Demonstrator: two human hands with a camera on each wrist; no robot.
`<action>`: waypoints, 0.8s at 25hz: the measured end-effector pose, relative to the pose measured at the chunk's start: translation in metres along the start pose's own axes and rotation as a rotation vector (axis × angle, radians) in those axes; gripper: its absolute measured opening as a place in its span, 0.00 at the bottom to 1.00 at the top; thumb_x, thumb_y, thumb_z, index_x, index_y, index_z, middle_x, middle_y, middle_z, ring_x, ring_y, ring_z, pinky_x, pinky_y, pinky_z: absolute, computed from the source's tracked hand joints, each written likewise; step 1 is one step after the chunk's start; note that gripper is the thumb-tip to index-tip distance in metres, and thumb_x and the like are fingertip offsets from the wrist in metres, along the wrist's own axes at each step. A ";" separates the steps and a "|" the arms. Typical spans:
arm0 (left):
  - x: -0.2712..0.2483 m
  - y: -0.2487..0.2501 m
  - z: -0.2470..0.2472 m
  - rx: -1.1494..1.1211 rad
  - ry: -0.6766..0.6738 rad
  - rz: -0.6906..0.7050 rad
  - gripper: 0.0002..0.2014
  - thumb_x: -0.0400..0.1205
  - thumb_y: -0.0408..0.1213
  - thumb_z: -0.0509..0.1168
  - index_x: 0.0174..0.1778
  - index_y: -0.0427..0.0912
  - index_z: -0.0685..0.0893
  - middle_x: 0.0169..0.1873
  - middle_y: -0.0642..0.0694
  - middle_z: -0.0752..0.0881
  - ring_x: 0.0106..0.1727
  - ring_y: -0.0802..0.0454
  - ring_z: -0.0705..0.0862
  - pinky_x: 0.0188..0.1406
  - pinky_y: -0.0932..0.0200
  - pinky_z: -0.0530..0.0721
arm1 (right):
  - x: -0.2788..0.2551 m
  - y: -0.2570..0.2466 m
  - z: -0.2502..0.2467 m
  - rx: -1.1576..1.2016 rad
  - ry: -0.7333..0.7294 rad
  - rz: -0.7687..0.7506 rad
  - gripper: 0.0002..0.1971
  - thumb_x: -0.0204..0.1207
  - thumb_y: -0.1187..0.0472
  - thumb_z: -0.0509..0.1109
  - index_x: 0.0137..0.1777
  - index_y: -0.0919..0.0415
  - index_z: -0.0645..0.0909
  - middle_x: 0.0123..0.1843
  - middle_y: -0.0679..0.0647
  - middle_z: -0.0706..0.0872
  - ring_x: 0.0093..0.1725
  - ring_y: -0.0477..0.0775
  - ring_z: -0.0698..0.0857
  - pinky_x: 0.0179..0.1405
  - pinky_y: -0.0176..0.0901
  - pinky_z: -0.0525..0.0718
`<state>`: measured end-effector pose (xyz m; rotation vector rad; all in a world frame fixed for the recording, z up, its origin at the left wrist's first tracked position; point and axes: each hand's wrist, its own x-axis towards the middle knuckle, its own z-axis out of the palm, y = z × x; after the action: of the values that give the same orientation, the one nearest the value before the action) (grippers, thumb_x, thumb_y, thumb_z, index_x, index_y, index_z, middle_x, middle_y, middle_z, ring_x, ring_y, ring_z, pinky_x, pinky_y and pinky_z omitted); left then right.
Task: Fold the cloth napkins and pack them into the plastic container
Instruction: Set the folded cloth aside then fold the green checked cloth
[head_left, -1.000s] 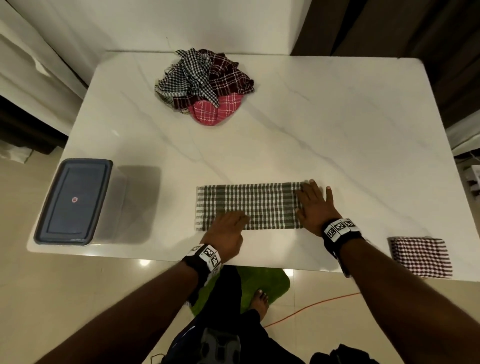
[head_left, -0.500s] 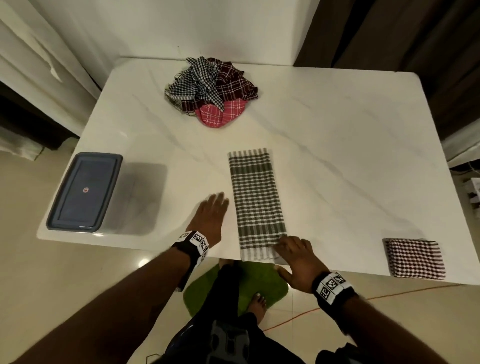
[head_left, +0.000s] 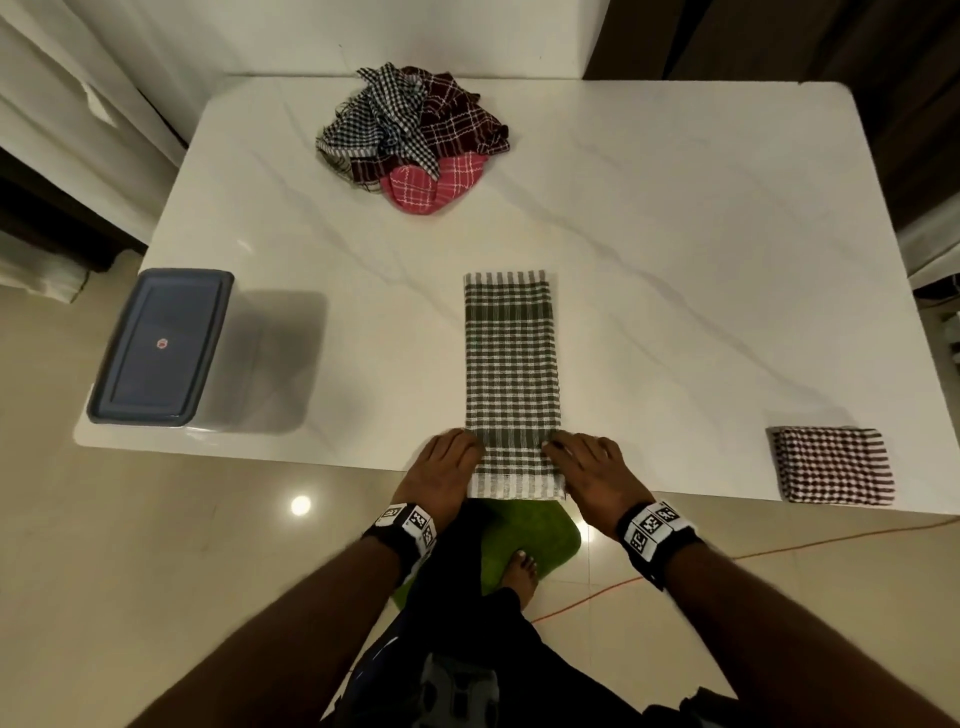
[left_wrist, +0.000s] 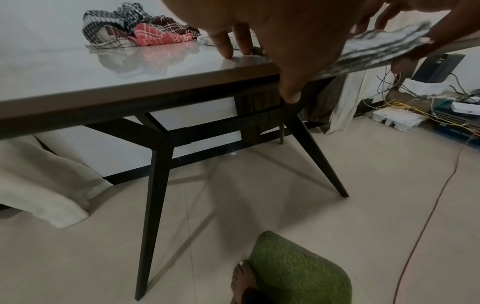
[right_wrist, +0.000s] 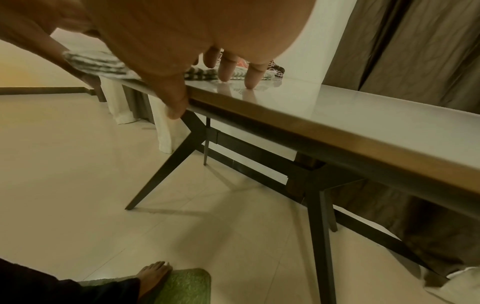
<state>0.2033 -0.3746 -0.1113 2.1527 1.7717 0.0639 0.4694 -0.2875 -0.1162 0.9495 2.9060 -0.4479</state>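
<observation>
A green checked napkin (head_left: 511, 374), folded into a long strip, is laid lengthwise on the white table (head_left: 675, 249), its near end overhanging the table's near edge. That end is gripped at its left corner by the left hand (head_left: 441, 470) and at its right corner by the right hand (head_left: 592, 473), thumbs under the edge. A lidded plastic container (head_left: 156, 348) is set at the table's left edge, unfolded napkins (head_left: 410, 135) are heaped at the far side, and one folded napkin (head_left: 831, 465) is placed at the near right

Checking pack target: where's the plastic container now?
Head view: the lidded grey-blue plastic container sits at the near-left corner of the white marble table, left of the green checked napkin.
</observation>
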 end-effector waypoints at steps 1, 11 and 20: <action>0.000 0.002 -0.002 -0.006 0.014 0.008 0.22 0.75 0.33 0.52 0.65 0.39 0.77 0.63 0.41 0.79 0.67 0.40 0.76 0.67 0.43 0.78 | 0.001 0.002 0.000 0.003 0.019 -0.006 0.35 0.67 0.65 0.77 0.75 0.57 0.72 0.75 0.57 0.74 0.69 0.60 0.75 0.65 0.62 0.75; -0.004 -0.006 -0.005 -0.056 -0.068 0.015 0.29 0.75 0.48 0.53 0.71 0.43 0.79 0.71 0.44 0.80 0.70 0.41 0.79 0.67 0.41 0.80 | -0.003 -0.004 0.002 0.070 0.102 0.019 0.34 0.63 0.60 0.82 0.71 0.51 0.78 0.75 0.49 0.77 0.66 0.58 0.74 0.56 0.58 0.80; 0.004 -0.008 -0.004 -0.296 0.176 -0.084 0.24 0.74 0.45 0.56 0.59 0.40 0.86 0.58 0.44 0.87 0.60 0.44 0.83 0.63 0.51 0.79 | 0.011 -0.010 0.005 0.488 0.229 0.369 0.18 0.79 0.55 0.59 0.65 0.50 0.83 0.58 0.55 0.86 0.61 0.59 0.79 0.61 0.56 0.78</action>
<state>0.1957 -0.3688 -0.1105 1.9086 1.8132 0.4769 0.4548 -0.2901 -0.1201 1.6582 2.7524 -1.1090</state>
